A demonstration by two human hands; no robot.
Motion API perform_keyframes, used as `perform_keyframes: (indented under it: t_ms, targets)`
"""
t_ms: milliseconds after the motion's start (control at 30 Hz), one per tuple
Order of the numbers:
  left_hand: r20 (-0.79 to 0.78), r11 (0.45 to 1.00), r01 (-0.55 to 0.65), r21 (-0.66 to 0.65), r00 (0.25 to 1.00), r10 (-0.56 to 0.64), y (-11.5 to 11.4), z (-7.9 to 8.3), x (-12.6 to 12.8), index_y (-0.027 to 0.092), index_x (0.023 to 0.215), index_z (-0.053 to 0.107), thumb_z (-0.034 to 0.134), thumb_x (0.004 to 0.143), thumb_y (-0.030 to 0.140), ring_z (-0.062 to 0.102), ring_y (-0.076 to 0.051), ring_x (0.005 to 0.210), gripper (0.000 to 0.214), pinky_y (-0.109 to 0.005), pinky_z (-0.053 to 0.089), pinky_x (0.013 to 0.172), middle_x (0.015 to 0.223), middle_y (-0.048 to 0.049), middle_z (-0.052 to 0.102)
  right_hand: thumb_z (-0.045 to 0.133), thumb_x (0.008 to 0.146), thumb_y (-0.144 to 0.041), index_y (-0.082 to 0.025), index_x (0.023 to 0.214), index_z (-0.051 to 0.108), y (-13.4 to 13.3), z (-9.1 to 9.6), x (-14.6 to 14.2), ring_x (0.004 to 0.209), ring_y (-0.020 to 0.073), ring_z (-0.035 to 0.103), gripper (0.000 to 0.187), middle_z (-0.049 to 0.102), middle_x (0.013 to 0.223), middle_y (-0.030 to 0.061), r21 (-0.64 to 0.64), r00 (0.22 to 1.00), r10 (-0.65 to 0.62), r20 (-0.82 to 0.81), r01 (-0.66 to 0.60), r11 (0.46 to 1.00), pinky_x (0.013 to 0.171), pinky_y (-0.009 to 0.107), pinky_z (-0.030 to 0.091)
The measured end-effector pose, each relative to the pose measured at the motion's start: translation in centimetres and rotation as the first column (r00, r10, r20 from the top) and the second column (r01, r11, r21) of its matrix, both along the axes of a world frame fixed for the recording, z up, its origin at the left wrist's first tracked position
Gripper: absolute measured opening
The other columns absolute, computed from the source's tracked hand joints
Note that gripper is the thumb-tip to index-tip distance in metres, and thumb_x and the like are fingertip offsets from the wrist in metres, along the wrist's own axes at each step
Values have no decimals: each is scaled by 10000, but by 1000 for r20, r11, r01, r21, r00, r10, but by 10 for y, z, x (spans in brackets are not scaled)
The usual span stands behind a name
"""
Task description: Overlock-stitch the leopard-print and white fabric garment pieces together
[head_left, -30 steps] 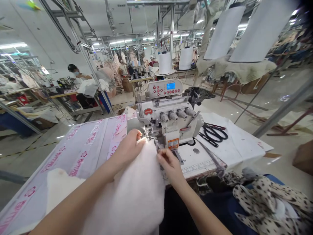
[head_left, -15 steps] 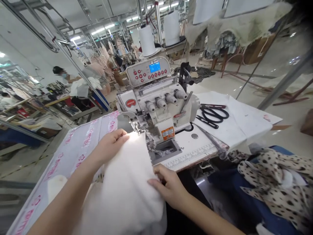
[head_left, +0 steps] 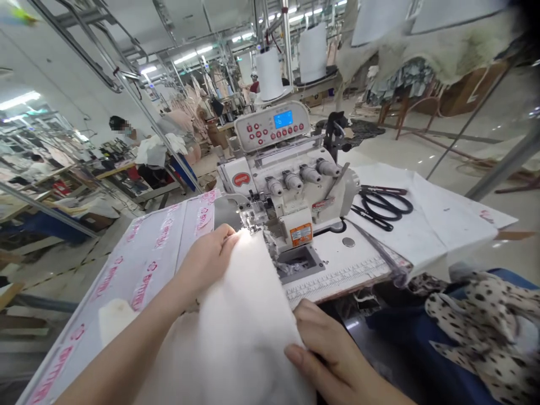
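A piece of thick white fabric lies on the sewing table and runs up to the presser foot of a white overlock sewing machine. My left hand rests on the fabric's far end, fingers curled, right beside the presser foot. At the near edge of the table my right hand holds the fabric's right edge, with thumb and fingers closed on the cloth.
Black scissors lie on white paper right of the machine. Spotted fabric is piled at the lower right. The table at left has pink-printed plastic on it. A person sits at a far workstation at left. Thread cones stand behind the machine.
My right hand has slid from beside the presser foot back along the fabric's right edge to the table's near edge. The left hand has stayed by the presser foot.
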State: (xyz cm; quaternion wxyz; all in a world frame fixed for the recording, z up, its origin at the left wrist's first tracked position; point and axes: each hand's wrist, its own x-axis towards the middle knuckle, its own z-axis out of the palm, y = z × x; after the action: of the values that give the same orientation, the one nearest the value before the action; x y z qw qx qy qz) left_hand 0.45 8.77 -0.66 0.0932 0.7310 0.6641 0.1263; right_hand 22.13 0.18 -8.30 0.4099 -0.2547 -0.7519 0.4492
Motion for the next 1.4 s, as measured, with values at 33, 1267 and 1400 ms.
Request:
perform_keyframes:
  t_ms: [33, 1267, 1400]
  targets:
    - [22, 1000, 1, -5, 1000, 0, 1, 1, -1, 214, 807, 497, 317, 861, 424, 520, -159, 687, 281, -252, 332, 586, 717, 21, 571, 383, 885, -247, -190, 614, 420, -1, -2, 0, 738, 165, 458, 279, 475, 717, 31, 0, 999, 26, 37, -26, 1000, 681, 305, 385]
    - [-231, 983, 22, 181, 973, 21, 88, -14, -22, 195, 1035, 499, 317, 851, 336, 585, -271, 810, 295, -320, 376, 653, 881, -96, 619, 535, 809, -284, -192, 529, 230, 54, -9, -34, 641, 149, 380, 424, 328, 607, -18, 115, 950, -282, 130, 268, 956, 562, 276, 308]
    - [-127, 973, 15, 232, 992, 15, 110, -11, -24, 165, 1041, 507, 320, 850, 307, 557, -307, 907, 302, -382, 386, 753, 944, -124, 605, 539, 801, -304, -198, 516, 220, 69, -11, -45, 619, 142, 377, 441, 302, 594, -27, 81, 943, -331, 46, 327, 942, 556, 272, 315]
